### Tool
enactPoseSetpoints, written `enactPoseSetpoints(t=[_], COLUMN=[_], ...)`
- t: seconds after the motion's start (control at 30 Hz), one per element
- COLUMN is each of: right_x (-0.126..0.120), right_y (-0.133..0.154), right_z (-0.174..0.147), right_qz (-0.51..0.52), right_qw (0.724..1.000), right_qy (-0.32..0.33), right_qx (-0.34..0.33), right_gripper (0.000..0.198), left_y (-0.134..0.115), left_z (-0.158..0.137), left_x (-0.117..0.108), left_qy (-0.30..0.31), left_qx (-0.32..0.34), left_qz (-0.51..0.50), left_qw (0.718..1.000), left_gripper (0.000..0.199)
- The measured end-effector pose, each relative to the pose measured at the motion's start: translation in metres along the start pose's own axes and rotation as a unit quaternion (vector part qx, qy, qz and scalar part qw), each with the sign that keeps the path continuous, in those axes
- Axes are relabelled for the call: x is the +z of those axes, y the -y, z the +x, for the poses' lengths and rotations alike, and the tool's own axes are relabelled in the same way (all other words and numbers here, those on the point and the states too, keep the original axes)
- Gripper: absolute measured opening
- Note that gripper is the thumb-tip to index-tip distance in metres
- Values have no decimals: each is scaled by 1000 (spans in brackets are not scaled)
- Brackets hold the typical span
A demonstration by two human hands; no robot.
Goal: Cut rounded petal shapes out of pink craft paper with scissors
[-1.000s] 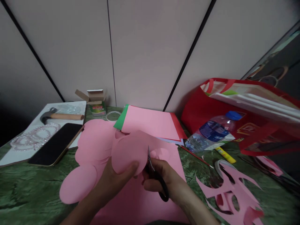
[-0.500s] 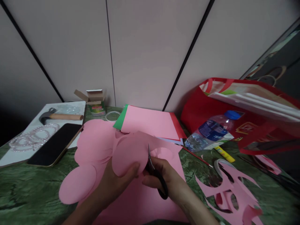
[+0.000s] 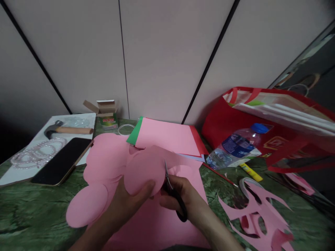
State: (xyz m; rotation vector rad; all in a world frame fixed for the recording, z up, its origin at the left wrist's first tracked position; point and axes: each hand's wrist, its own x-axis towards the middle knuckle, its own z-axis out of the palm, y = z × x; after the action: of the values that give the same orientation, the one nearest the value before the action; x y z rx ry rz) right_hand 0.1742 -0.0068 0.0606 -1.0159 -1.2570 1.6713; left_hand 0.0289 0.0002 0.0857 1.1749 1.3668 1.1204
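Observation:
Between thumb and fingers, my left hand (image 3: 133, 202) grips a piece of pink paper (image 3: 143, 170) with a rounded outline. My right hand (image 3: 180, 195) is closed round the black handles of a pair of scissors (image 3: 179, 204). The blades point up and away from me, against the right edge of the held paper. Rounded pink cutouts (image 3: 106, 160) lie overlapping to the left, with another oval cutout (image 3: 87, 205) nearer me. Under both hands spreads a larger pink sheet (image 3: 159, 226).
Pink offcuts (image 3: 259, 216) lie at right, near a red pencil-like stick (image 3: 220, 173), a yellow tube (image 3: 250, 172), a water bottle (image 3: 235, 146) and a red bag (image 3: 217, 122). Coloured sheets (image 3: 167, 136) lie behind. At left are a phone (image 3: 61, 162), hammer (image 3: 70, 130), bead strands (image 3: 39, 151) and small box (image 3: 108, 118).
The held paper has turned or shifted very slightly to the left at the scissor blades. Both hands keep their grips, and everything else stays in place.

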Motion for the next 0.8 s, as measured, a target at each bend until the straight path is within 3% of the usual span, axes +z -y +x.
enactPoseSetpoints(t=[0.8], right_x=[-1], right_y=[-5], right_z=[0], right_qz=[-19], right_qw=[999], right_qy=[-35], right_qx=[9], right_gripper=[27], left_y=[12], left_z=[7], left_x=[-8], left_qy=[36], left_qx=[17], left_qz=[20], left_qw=[999], left_gripper=[19])
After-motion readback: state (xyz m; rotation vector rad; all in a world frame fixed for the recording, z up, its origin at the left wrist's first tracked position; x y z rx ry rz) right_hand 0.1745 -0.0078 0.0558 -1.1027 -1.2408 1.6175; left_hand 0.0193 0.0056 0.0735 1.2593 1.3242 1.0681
